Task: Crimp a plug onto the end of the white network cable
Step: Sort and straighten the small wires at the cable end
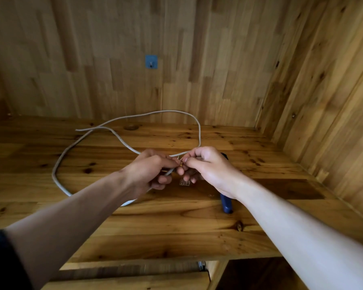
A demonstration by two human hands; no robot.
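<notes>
The white network cable (pixel 63 155) loops across the wooden desk (pixel 134 222) and runs up into my hands. My left hand (pixel 149 172) grips the cable close to its end, thumb and forefinger pinched. My right hand (pixel 205 166) pinches the thin bared wires (pixel 180 159) that stick out of the cable end, right where both thumbs meet. A clear plastic plug (pixel 185 182) lies on the desk just below my hands, untouched. The blue-handled crimping tool (pixel 226 204) lies under my right wrist, mostly hidden.
Wooden walls close in at the back and right. A blue square hook (pixel 151 62) sticks to the back wall. The cable's other end (pixel 78 129) rests at the desk's far left. A drawer front (pixel 134 275) shows below the desk's front edge.
</notes>
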